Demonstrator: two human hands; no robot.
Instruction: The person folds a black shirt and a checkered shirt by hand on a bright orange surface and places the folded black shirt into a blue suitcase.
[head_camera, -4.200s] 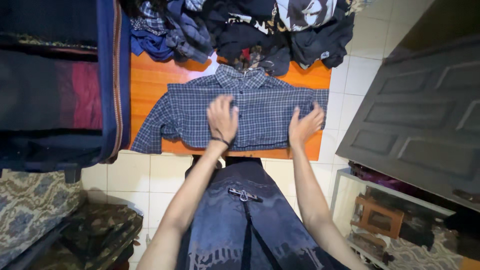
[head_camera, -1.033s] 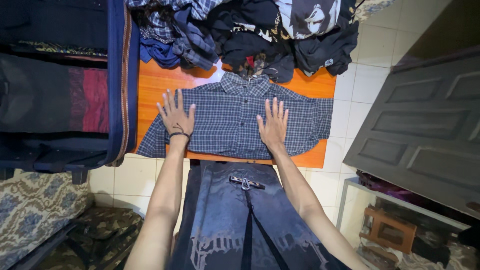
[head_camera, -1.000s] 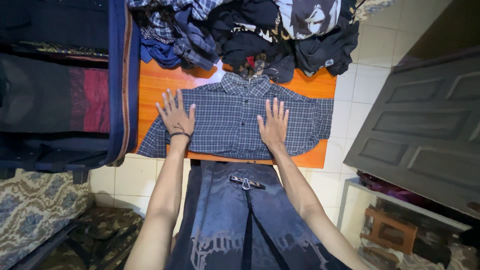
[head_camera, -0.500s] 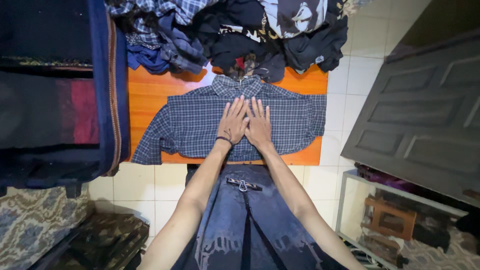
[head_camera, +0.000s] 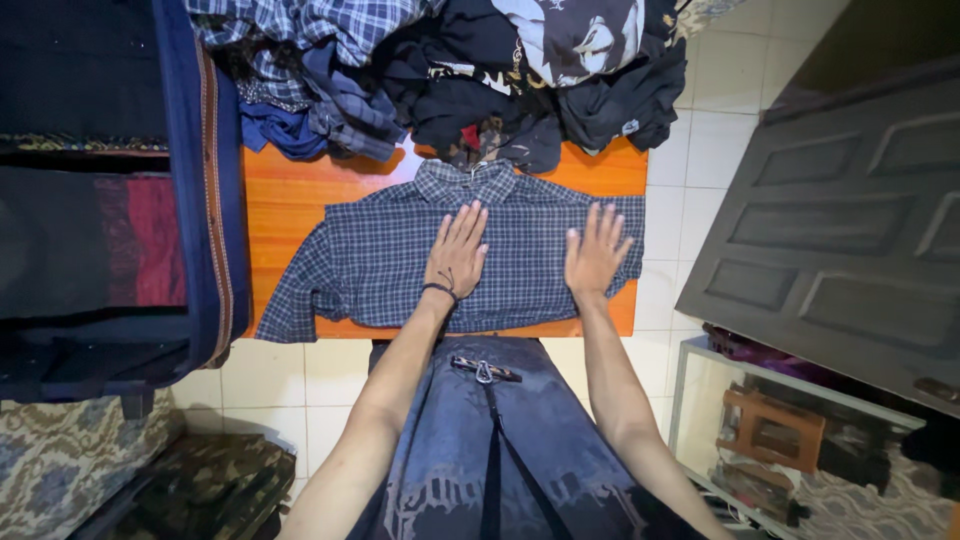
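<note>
Head view. Blue-and-white checked shirt (head_camera: 390, 255) lies spread flat, collar toward the far edge, across the orange surface (head_camera: 285, 195); its left sleeve runs off the near-left corner, its hem follows the near edge. Left hand (head_camera: 457, 255) rests palm down at mid-chest of the shirt, grip apart, fingers straight and close together, a dark band at the wrist. Right hand (head_camera: 594, 255) lies palm down on the shirt's right side near the right edge of the surface, grip apart, fingers fanned; neither hand clamps the fabric. The two hands are well apart. A heap of dark and checked clothes (head_camera: 470, 75) covers the far edge, touching the collar. Left of the surface: a blue-edged open case (head_camera: 205, 200). Right: white floor tiles (head_camera: 715, 150) and a dark panelled door (head_camera: 850, 215).
</note>
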